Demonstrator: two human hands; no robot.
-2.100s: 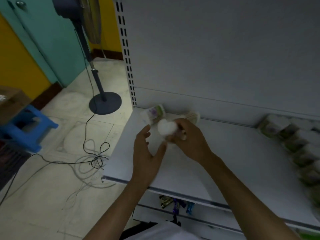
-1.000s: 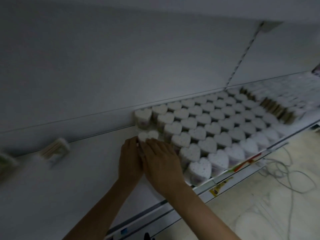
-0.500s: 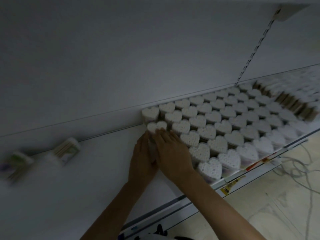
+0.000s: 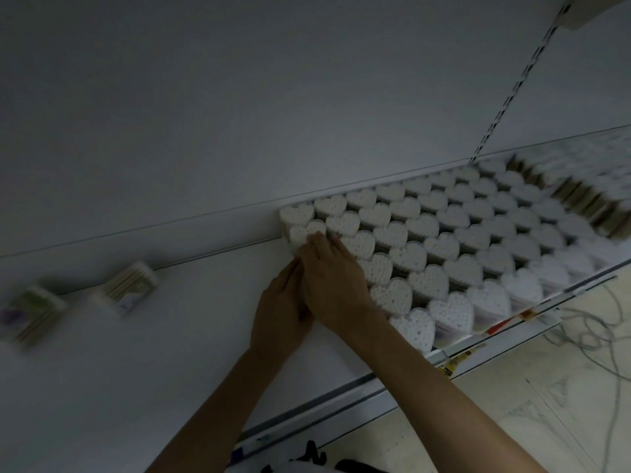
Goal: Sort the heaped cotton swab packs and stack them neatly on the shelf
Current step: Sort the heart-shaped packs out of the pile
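At centre frame, the left hand (image 4: pixel 280 312) and right hand (image 4: pixel 333 281) press a heart-shaped swab pack (image 4: pixel 302 232) into the left end of the packed rows (image 4: pixel 444 247) on the shelf (image 4: pixel 153 353). Each grip lies flat, fingers straight, clamping nothing. Pushing too hard could shunt or topple neighbouring packs.

We see a dim, underexposed view with a cold grey-blue cast. Light falls strongest at the lower right, on the pale floor (image 4: pixel 563 404) and the white heart-shaped swab packs (image 4: pixel 450 312) nearest the front edge of the shelf (image 4: pixel 170 353). The back panel (image 4: pixel 239 97) darkens toward the upper left. The left hand (image 4: pixel 278 312) and right hand (image 4: pixel 336 278) read as dark shapes with little detail, a thin shadow between them. Two boxes (image 4: pixel 126 290) at far left are smeared by blur. Packs toward the right edge go soft and stretched by the wide lens.
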